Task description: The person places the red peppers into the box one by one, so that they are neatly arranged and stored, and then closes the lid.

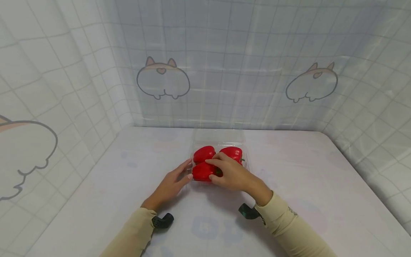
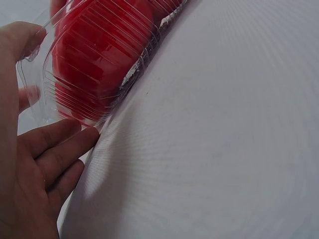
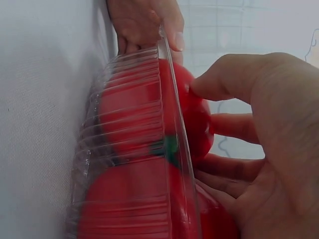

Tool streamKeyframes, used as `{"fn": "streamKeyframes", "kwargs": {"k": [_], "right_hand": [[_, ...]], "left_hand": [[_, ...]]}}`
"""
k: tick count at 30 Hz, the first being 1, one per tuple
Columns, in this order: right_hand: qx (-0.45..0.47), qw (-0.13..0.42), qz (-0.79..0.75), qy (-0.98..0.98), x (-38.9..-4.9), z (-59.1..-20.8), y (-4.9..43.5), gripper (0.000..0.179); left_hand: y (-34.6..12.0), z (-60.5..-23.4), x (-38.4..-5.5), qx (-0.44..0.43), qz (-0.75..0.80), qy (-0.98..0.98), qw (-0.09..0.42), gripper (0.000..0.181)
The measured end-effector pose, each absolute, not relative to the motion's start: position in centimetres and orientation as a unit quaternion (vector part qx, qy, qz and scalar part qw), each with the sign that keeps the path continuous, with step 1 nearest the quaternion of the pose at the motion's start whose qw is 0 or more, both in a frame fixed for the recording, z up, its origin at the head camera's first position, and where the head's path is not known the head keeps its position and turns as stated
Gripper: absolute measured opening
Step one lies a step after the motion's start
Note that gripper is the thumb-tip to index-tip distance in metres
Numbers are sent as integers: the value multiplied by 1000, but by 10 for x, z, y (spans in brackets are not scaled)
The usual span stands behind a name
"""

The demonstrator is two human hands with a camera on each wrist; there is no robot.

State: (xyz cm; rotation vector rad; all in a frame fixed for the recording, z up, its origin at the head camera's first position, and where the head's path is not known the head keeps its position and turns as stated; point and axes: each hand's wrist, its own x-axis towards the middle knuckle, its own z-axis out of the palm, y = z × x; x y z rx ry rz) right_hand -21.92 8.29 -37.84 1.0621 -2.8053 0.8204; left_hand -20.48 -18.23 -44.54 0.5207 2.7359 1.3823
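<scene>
Several glossy red bell peppers [image 1: 204,172] lie in a clear plastic clamshell container [image 1: 218,148], its ribbed walls seen close up in both wrist views. My right hand [image 1: 232,173] holds the front-left pepper [image 3: 199,119] from above, thumb on its near side and fingers over its far side. That pepper stands partly above the rim, with a green stem end. At the container's left front corner, my left hand [image 1: 172,185] grips the edge. Its thumb is at the rim and other fingers lie along the left wall. The front-right part of the container is hidden under my right hand.
The container's transparent lid [image 1: 219,135] stands raised at its back. A pale cloth [image 1: 205,228] covers the table. Grid-patterned curtains [image 1: 237,71] with cartoon animal drawings enclose the back and both sides. Each wrist carries a dark camera mount [image 1: 163,221].
</scene>
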Motion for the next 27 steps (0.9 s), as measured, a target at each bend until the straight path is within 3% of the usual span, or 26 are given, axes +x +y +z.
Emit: {"fn": "streamKeyframes", "kwargs": {"k": [12, 27], "right_hand": [[352, 20, 257, -900, -220, -375, 83, 53], [353, 30, 253, -900, -220, -380, 84, 57]], "left_hand": [[-181, -444, -205, 174, 449, 876, 18, 67], [-181, -445, -205, 165, 441, 882, 19, 66]]}}
